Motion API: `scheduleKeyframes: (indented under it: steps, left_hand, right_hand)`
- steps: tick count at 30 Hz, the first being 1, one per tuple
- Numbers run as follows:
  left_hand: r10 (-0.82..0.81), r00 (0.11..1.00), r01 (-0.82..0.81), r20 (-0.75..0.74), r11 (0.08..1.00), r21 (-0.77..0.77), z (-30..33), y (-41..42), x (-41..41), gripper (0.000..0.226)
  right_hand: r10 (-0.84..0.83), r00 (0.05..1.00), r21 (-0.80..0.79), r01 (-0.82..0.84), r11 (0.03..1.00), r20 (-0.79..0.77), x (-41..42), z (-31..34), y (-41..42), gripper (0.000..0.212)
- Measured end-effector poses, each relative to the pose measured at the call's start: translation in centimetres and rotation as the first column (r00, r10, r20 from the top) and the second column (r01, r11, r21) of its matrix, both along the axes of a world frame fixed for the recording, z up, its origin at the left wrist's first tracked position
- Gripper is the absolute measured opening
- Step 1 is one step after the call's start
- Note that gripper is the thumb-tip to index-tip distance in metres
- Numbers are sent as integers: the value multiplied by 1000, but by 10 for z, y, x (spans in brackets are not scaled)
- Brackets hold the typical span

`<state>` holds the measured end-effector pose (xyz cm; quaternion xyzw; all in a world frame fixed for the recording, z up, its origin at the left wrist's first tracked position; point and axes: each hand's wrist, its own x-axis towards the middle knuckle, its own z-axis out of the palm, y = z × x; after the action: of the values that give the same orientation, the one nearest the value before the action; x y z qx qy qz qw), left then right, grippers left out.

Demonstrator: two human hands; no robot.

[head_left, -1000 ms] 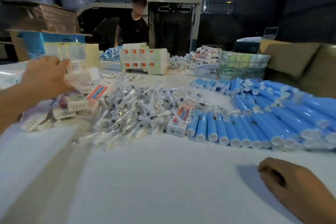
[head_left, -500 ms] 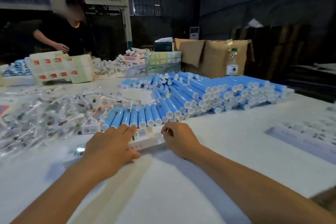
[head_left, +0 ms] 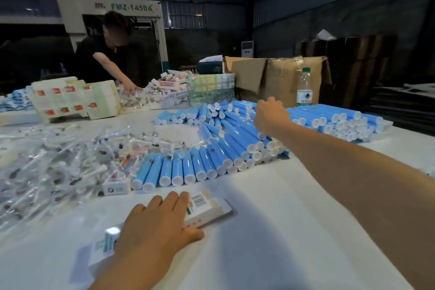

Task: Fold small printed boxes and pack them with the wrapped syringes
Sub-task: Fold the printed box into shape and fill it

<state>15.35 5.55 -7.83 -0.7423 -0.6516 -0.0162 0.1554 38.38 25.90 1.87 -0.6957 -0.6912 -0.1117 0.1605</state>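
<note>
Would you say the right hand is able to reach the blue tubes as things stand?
Probably yes: the right hand is stretched out over the blue tubes, and nothing lies between them. Whether it touches one, I cannot tell.

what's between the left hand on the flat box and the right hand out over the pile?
Head view: bare white table, then rows of blue tubes, between left hand on the flat box and right hand.

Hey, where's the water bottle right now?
The water bottle stands upright at the table's far right side, just behind the blue tubes and in front of the cardboard box.
</note>
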Motion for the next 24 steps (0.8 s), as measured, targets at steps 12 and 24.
scheduleKeyframes:
  steps: [12, 24]
  left_hand:
    - [-54, 993, 35, 108, 985, 169, -4, 1, -5, 74]
    - [-27, 978, -40, 207, 949, 312, 4, -7, 3, 68]
  right_hand:
    - [-83, 995, -166, 90, 982, 49, -5, 17, 28, 12]
    - [419, 27, 365, -443, 819, -907, -14, -14, -139, 106]
